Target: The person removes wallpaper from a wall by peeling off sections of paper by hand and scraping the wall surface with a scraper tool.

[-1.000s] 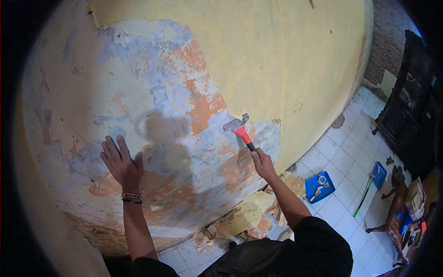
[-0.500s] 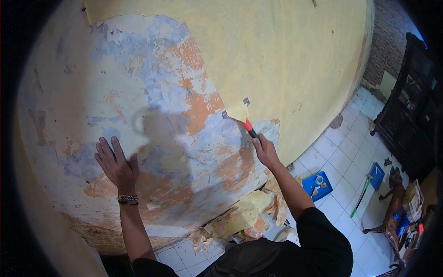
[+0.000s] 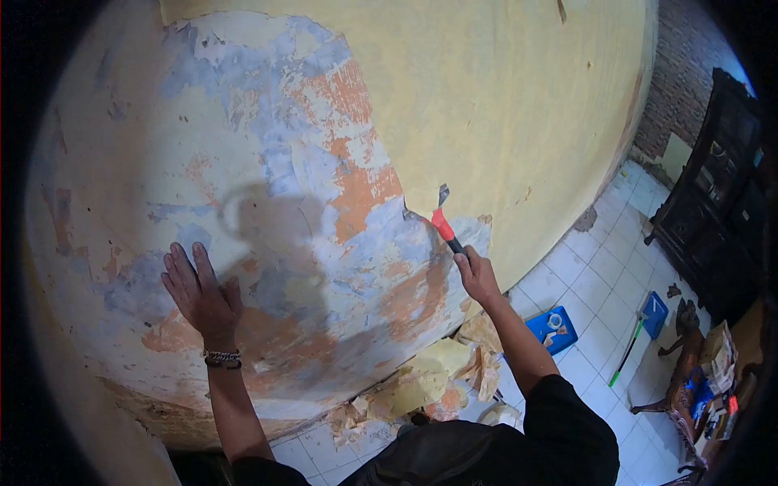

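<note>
My right hand (image 3: 478, 275) is wrapped round the black lower handle of a scraper (image 3: 442, 224) with a red upper part. Its wide blade lies at the torn edge of the yellow wallpaper (image 3: 502, 97), and the middle of the blade is hard to tell from the wall. My left hand (image 3: 207, 296) rests flat on the stripped wall (image 3: 284, 267), fingers stretched out and holding nothing. That bare part shows patches of white, grey-blue and orange. A bracelet circles my left wrist.
Torn wallpaper pieces (image 3: 421, 377) are heaped along the wall's foot. A blue tray (image 3: 553, 330) and a green-handled tool (image 3: 628, 352) lie on the white floor tiles (image 3: 579, 287). A dark cabinet (image 3: 709, 202) stands at the right, near a cluttered wooden piece of furniture (image 3: 681, 397).
My right hand and the scraper have shifted slightly right and down, and the blade has turned to a different angle. My left hand stays flat on the wall. The view has shifted a little.
</note>
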`<state>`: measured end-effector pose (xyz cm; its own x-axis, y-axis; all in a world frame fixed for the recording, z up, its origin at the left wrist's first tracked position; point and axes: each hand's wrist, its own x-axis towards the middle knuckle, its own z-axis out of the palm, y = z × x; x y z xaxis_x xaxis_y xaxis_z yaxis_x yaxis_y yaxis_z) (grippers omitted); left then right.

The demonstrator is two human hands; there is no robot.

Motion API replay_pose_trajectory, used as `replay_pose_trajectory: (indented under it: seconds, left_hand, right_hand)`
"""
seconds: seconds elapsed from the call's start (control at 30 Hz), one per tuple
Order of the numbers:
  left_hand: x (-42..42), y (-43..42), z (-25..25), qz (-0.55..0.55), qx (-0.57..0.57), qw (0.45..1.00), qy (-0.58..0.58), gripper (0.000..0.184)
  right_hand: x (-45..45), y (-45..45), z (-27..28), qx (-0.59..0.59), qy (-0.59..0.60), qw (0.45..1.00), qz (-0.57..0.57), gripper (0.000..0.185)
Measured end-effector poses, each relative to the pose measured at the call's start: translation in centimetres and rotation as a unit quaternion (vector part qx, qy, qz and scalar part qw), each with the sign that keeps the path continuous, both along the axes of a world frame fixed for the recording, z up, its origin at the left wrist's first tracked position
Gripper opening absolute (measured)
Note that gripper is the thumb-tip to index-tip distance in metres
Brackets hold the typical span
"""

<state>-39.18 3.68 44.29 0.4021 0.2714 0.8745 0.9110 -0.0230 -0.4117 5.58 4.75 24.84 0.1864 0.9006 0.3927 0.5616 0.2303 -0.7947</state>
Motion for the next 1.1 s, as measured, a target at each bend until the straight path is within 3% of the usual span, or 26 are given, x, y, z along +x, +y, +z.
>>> replay_pose_trajectory:
  seconds: [0.17,0.33,0.43,0.67,0.87,0.93,0.97,1.0,1.03,1.07,1.1]
  left_hand:
    - [0.1,0.3,-0.1,-0.001,0.0,1.0,-0.013,0.066]
    - [0.1,0.3,-0.2,0.005,0.012,1.0,-0.011,0.065]
    - [0.3,0.1,-0.1,-0.004,0.004,1.0,-0.015,0.065]
    - [0.5,0.2,0.1,-0.014,0.0,1.0,-0.016,0.067]
    - [0.4,0.0,-0.7,-0.019,0.006,0.999,-0.033,0.069]
    - [1.9,0.0,-2.9,-0.098,0.053,0.99,-0.084,0.064]
    - [3.9,0.2,-5.0,-0.204,-0.013,0.968,-0.143,0.061]
    - [7.0,-0.3,-7.3,-0.304,-0.08,0.928,-0.201,0.058]
    - [10.6,-1.9,-8.7,-0.35,-0.198,0.872,-0.28,0.049]
    - [13.2,-2.1,-13.0,-0.374,-0.34,0.783,-0.361,0.038]
    - [17.6,-3.8,-12.7,-0.434,-0.459,0.628,-0.455,0.031]
  right_hand:
    - [-1.4,1.1,3.4,0.046,0.014,0.999,0.002,0.038]
    - [-1.0,-0.5,1.6,0.006,-0.001,1.0,-0.014,0.038]
    - [-2.3,-0.1,4.6,0.008,0.005,1.0,-0.009,0.038]
    - [-1.0,-0.9,3.5,-0.016,-0.029,0.999,-0.022,0.041]
    - [-3.1,-0.7,4.9,-0.026,0.037,0.999,-0.01,0.043]
    - [-3.7,-1.6,4.4,-0.026,0.099,0.995,0.015,0.039]
    - [-3.8,-2.1,4.1,-0.025,0.158,0.986,0.042,0.036]
    - [-4.1,-3.3,5.0,-0.069,0.255,0.959,0.102,0.017]
    - [-4.2,-3.9,5.1,-0.071,0.254,0.959,0.103,0.017]
    - [-4.3,-4.2,5.1,-0.064,0.268,0.954,0.118,0.016]
    - [-4.2,-4.3,5.4,-0.056,0.282,0.948,0.135,0.015]
